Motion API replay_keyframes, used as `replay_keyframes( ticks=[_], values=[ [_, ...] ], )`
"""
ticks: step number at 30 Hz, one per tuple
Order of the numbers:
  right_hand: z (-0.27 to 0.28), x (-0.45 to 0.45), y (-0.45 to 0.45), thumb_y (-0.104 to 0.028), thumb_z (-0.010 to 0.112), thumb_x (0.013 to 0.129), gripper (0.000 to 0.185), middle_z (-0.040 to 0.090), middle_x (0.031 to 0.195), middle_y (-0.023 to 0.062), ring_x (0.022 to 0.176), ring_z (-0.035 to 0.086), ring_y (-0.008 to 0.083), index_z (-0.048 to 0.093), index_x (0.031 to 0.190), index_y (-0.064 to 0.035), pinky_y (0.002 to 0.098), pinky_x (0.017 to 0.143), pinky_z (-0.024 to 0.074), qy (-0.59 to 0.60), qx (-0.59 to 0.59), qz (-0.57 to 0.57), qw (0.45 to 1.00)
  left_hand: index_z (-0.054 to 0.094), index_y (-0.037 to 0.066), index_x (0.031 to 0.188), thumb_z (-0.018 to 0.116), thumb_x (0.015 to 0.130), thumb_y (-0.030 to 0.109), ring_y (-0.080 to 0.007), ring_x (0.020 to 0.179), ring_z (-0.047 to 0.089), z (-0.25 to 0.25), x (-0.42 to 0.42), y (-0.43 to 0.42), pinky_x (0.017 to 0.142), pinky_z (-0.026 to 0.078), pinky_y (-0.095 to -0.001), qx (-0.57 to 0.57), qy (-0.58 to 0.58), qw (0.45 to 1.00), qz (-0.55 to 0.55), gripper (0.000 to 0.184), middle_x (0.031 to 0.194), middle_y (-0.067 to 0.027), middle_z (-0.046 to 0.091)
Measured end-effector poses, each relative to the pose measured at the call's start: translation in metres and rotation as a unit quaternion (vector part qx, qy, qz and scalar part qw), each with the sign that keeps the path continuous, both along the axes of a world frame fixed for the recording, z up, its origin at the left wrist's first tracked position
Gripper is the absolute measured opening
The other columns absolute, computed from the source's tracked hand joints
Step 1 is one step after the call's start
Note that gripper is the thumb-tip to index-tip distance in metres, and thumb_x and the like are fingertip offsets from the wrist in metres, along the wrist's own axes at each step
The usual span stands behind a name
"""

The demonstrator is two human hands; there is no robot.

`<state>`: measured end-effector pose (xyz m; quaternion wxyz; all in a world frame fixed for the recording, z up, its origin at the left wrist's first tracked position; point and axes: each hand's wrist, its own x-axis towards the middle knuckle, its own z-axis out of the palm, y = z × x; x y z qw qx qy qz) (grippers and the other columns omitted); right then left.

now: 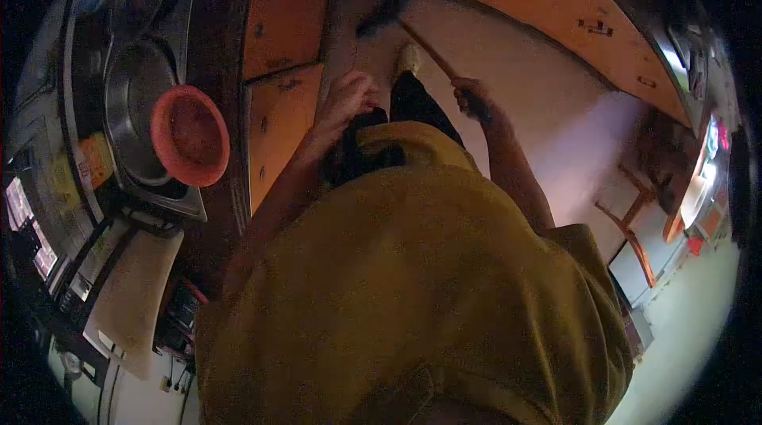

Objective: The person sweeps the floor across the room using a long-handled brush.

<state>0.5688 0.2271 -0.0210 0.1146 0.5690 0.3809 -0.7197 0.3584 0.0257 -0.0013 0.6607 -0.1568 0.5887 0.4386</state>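
Below the mustard-coloured shirt (413,266), the right hand (475,100) has its fingers wrapped round the upper end of a broom (429,50). The left hand (349,98) has curled fingers; whether they grip anything, I cannot tell. The broom's slim, straight, reddish-brown handle slants away beyond a pale shoe (409,59) to a dark, blurred head on the greyish floor (516,68), near orange-brown cabinets (287,16).

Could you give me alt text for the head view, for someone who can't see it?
A person's right hand grips a long stick with a dark head, perhaps a broom, above a dim floor; the left hand is curled, apart from it. At left, a reddish bowl overlaps a metal basin.
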Motion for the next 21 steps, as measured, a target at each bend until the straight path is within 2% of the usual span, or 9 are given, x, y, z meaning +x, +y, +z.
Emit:
replay_keyframes(
  ticks=[1,3,4,6,10,16,18,19,21],
  values=[
    [-0.02,0.022,0.001,-0.025,0.061,0.082,0.022,0.049,0.056,-0.0009,0.04,0.04,0.0084,0.054,0.068,-0.009,0.0226,0.036,0.0319,0.001,0.002,-0.009,1.0,0.054,0.002,0.103,0.049,0.092,0.024,-0.0153,0.068,0.061,-0.002,0.008,-0.008,0.055,0.049,-0.0281,0.096,0.143,0.985,-0.026,0.025,0.092,-0.0086,0.062],
    [-0.078,0.071,-0.005,-0.028,0.061,0.081,0.021,0.049,0.055,-0.0019,0.036,0.04,0.009,0.054,0.077,-0.0085,0.0226,0.033,0.0324,0.071,0.031,-0.02,0.997,0.053,0.003,0.105,0.049,0.092,0.025,-0.0155,0.069,0.061,-0.026,0.01,-0.016,0.056,0.049,-0.0276,0.099,0.146,0.983,-0.047,0.026,0.094,-0.0088,0.062],
    [-0.059,0.073,-0.014,-0.028,0.061,0.081,0.021,0.049,0.055,-0.0019,0.036,0.04,0.009,0.054,0.077,-0.0085,0.0226,0.033,0.0324,0.072,0.033,-0.027,0.997,0.052,0.003,0.107,0.048,0.092,0.025,-0.0158,0.07,0.062,-0.028,0.01,-0.018,0.057,0.049,-0.0272,0.097,0.15,0.982,-0.058,0.027,0.096,-0.009,0.061],
    [-0.016,0.082,-0.036,-0.024,0.06,0.082,0.018,0.049,0.055,-0.0031,0.036,0.04,0.0084,0.055,0.086,-0.0077,0.0211,0.032,0.0324,0.036,-0.049,-0.209,0.976,0.052,0.003,0.108,0.048,0.093,0.026,-0.0162,0.071,0.062,-0.028,0.008,-0.021,0.058,0.048,-0.027,0.108,0.157,0.977,-0.092,0.028,0.096,-0.0089,0.061],
    [-0.012,0.127,-0.06,-0.022,0.061,0.082,0.016,0.048,0.055,-0.003,0.035,0.039,0.008,0.055,0.088,-0.0085,0.0206,0.031,0.0315,0.04,-0.103,-0.289,0.951,0.052,0.003,0.108,0.048,0.093,0.029,-0.017,0.073,0.062,-0.017,0.015,-0.026,0.059,0.048,-0.0274,0.11,0.166,0.971,-0.135,0.03,0.096,-0.0087,0.061],
    [0.002,0.14,-0.093,-0.023,0.06,0.081,0.013,0.045,0.051,-0.0023,0.035,0.04,0.011,0.057,0.081,-0.0098,0.0258,0.034,0.0329,0.053,-0.116,-0.285,0.95,0.051,0.002,0.111,0.048,0.093,0.03,-0.0169,0.076,0.062,-0.01,0.018,-0.028,0.062,0.049,-0.0273,0.08,0.14,0.976,-0.149,0.033,0.096,-0.0095,0.06],
    [0.054,0.103,-0.111,-0.016,0.059,0.078,0.008,0.05,0.057,-0.0001,0.04,0.043,0.0092,0.056,0.079,-0.0084,0.0235,0.033,0.0314,-0.046,0.041,-0.175,0.983,0.05,0.002,0.113,0.048,0.093,0.03,-0.0173,0.077,0.061,-0.018,0.019,-0.036,0.063,0.049,-0.0281,0.08,0.133,0.974,-0.162,0.035,0.098,-0.01,0.06],
    [0.044,0.111,-0.115,-0.02,0.058,0.081,0.023,0.058,0.063,0.008,0.045,0.052,0.0173,0.064,0.087,0.0005,0.0302,0.041,0.0419,-0.037,0.063,-0.12,0.99,0.049,0.002,0.116,0.048,0.093,0.031,-0.0177,0.078,0.061,-0.022,0.019,-0.041,0.065,0.05,-0.029,0.081,0.131,0.974,-0.169,0.037,0.099,-0.0104,0.059],
    [0.037,0.111,-0.122,-0.018,0.058,0.079,0.023,0.055,0.062,0.0048,0.044,0.048,0.0143,0.062,0.089,0.0019,0.0279,0.041,0.0393,-0.035,0.085,-0.088,0.992,0.048,0.002,0.117,0.048,0.092,0.032,-0.0182,0.079,0.061,-0.027,0.023,-0.049,0.065,0.05,-0.0294,0.06,0.121,0.975,-0.174,0.039,0.1,-0.0108,0.059]
  ],
)
